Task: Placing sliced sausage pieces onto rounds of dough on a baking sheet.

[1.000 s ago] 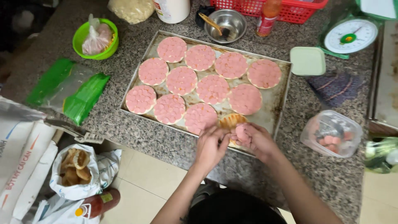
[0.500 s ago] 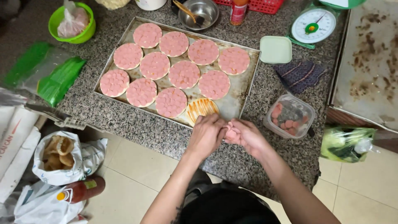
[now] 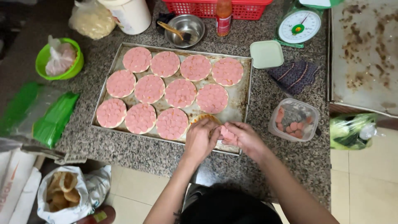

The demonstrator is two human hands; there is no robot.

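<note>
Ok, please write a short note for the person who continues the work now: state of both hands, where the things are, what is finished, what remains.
Left hand: over the tray's near edge, fingers on the plain round base.
Right hand: beside it, holding pink sausage slices.
Metal tray: on the granite counter, with eleven rounds fully covered in slices.
Plastic tub with more slices: right of the tray.
Done: eleven covered rounds.
Left: the twelfth base at the near edge shows almost no slices. Bare space remains at the tray's right side.

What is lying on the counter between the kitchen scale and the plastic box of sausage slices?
In the head view, a dark knitted cloth lies between the kitchen scale and the plastic box.
</note>
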